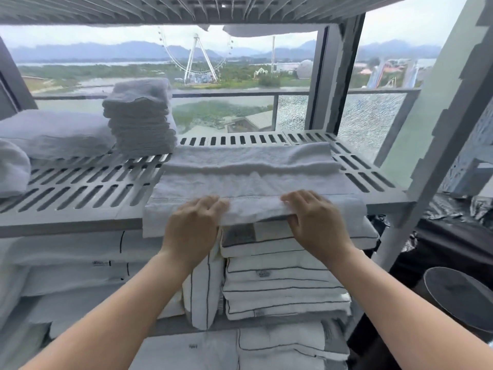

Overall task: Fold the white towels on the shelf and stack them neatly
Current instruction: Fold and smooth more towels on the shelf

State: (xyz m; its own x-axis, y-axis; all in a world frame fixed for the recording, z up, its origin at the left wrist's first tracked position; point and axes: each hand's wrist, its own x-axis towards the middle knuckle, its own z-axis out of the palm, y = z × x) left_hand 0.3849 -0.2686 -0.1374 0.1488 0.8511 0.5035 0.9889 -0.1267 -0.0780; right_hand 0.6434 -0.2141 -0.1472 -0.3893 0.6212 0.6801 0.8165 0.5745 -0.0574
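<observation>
A white towel (253,172) lies spread on the right half of the grey slatted shelf (80,193), its near edge hanging over the shelf's front. My left hand (194,225) and my right hand (317,222) both grip that near edge, fingers curled over the top, thumbs hidden beneath. Between the hands the edge is lifted slightly. A neat stack of folded white towels (141,118) stands at the back left of the same shelf.
A white pillow-like bundle (53,134) and a rolled towel (12,169) lie at the shelf's left. Below are piles of folded linens with dark piping (282,284). A grey upright post (416,198) stands at the right, a round dark bin (458,297) beyond it.
</observation>
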